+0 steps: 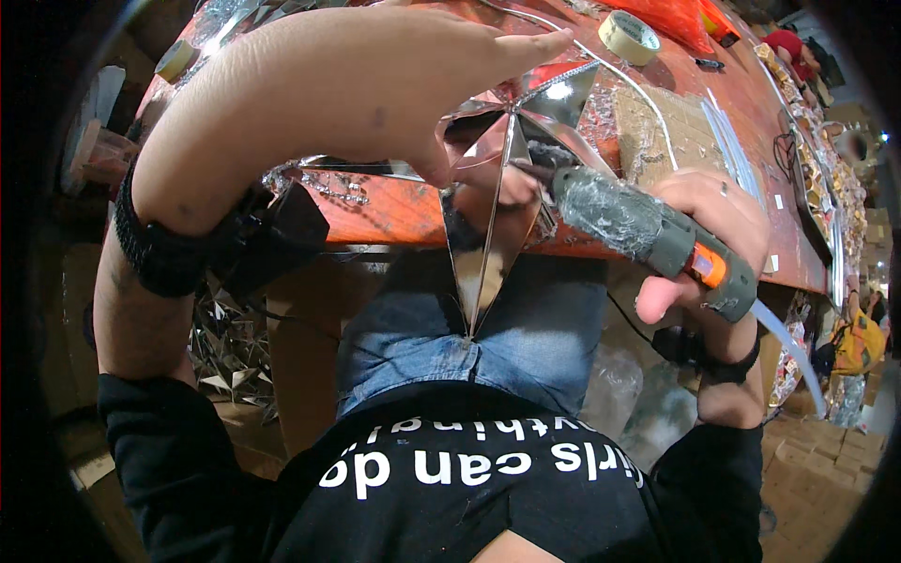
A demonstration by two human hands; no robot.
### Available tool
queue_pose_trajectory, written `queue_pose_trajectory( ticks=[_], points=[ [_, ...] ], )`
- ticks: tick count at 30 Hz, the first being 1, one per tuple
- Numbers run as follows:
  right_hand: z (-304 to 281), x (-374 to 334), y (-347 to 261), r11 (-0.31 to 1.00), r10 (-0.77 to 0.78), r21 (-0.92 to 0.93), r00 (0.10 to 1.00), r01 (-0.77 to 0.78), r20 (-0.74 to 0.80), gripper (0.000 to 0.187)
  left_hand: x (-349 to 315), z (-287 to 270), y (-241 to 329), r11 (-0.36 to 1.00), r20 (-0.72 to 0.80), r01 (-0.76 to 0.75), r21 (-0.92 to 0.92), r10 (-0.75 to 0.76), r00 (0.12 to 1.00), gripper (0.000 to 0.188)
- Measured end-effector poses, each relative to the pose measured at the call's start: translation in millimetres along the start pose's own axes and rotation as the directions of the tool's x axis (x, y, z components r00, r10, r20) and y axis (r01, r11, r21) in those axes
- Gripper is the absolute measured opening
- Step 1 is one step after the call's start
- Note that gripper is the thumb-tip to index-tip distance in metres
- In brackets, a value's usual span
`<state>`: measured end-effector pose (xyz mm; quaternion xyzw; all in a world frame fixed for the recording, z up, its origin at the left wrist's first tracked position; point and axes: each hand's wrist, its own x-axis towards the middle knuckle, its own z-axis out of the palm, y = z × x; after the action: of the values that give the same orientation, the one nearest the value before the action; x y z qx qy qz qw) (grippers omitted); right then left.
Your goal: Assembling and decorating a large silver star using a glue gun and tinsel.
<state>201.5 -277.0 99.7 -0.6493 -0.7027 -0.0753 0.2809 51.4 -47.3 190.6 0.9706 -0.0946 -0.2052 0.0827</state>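
Note:
A mirrored silver star ornament (pixel 483 239) with folded, pointed arms sits at the table's near edge, one long point hanging toward my lap. My left hand (pixel 404 89) arches over its left side, with the thumb against the star and one finger stretched to the right; part of its grip is hidden. In my right hand (pixel 718 202) is a dark green glue gun (pixel 648 225) with an orange part, wrapped in clear film. Its nozzle points left, close to the star's right side. A translucent glue stick (pixel 793 352) sticks out of the gun's back end.
The red table (pixel 375 211) carries a piece of cardboard (pixel 652 131), clear sticks (pixel 727 136), a roll of tape (pixel 629 38) and a white cord (pixel 648 98). Another tape roll (pixel 175 61) lies far left. Several mirrored stars (pixel 230 352) lie below left.

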Motion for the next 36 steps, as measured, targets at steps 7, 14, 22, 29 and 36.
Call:
queue_pose_trajectory(
  ticks=[7, 14, 22, 29, 36],
  points=[
    [7.1, 3.0, -3.7, 0.993, 0.072, -0.092, 0.997, -0.074, -0.029, 0.090, 5.4, -1.0, -9.6, 0.999, 0.039, -0.019, -0.029, 0.020, 0.999, 0.095],
    [4.4, 11.3, -11.8, 0.957, 0.285, -0.051, 0.958, -0.285, 0.008, 0.092, -0.9, 9.1, -4.9, 0.986, -0.098, -0.068, 0.152, 0.084, 0.992, 0.091],
    [5.3, 8.7, -5.0, 0.997, 0.065, -0.031, 0.996, -0.067, -0.053, 0.067, 10.1, 8.5, -12.4, 0.994, -0.062, -0.054, 0.094, 0.060, 0.996, 0.093],
    [3.2, -2.0, -7.4, 0.996, -0.006, -0.088, 1.000, 0.007, 0.004, 0.093, 11.6, 14.3, -17.4, 0.998, -0.073, -0.037, 0.042, 0.040, 0.996, 0.093],
    [1.2, -1.4, -14.5, 0.999, 0.035, -0.036, 0.997, -0.033, 0.068, 0.091, 2.5, 5.4, -7.6, 1.000, -0.033, -0.021, -0.002, 0.021, 0.999, 0.092]
  ],
)
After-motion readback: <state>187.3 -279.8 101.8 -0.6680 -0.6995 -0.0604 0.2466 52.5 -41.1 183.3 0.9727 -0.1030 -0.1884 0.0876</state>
